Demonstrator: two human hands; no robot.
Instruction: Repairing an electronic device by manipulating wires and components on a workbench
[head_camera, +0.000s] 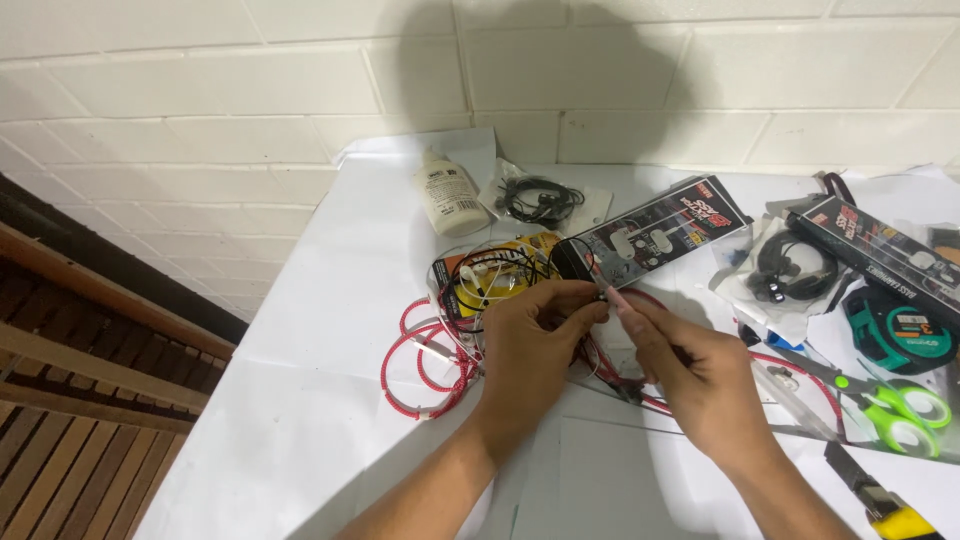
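Observation:
My left hand (535, 345) and my right hand (690, 375) meet over the middle of a white table (330, 300). Both pinch a thin black earphone wire (597, 296) between their fingertips. Under and to the left of my hands lie coils of red braided cable (425, 365). Behind my fingers sits a tangle of white and black earphones on a yellow packet (490, 275). A long black earphone box (660, 235) lies just beyond my hands.
A white bottle (450, 195) and a clear bag of black earphones (540, 200) stand at the back. To the right are a second black box (880, 255), bagged earphones (785, 270), a green tape measure (900, 335), green-handled scissors (900, 410) and a yellow cutter (885, 505). A white brick wall stands behind the table.

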